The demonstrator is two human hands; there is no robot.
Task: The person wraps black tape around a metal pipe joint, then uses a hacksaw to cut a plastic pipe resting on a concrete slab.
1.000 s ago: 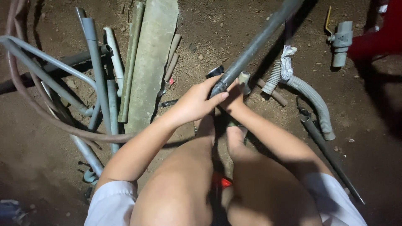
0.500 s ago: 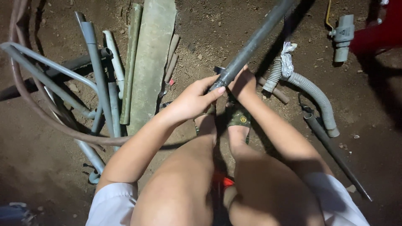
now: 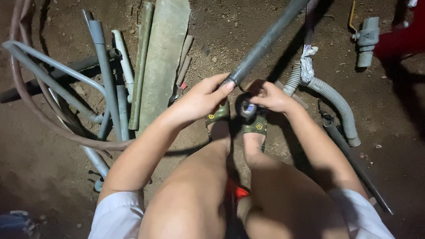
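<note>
I keep the left hand (image 3: pixel 201 99) fingers clamped around the grey pipe (image 3: pixel 265 42) just above its lower end, while the right hand (image 3: pixel 272 97) fingers pinch the small dark fitting (image 3: pixel 246 107) squarely below it.

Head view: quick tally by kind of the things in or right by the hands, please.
Long grey pipe, end gripped by left hand: 1
Tape roll, at right hand: 1
Corrugated grey hose: 1
Green sandals: 2
Total: 5

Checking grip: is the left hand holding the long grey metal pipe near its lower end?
Yes, the left hand grips the long grey metal pipe at its lower end.
</note>
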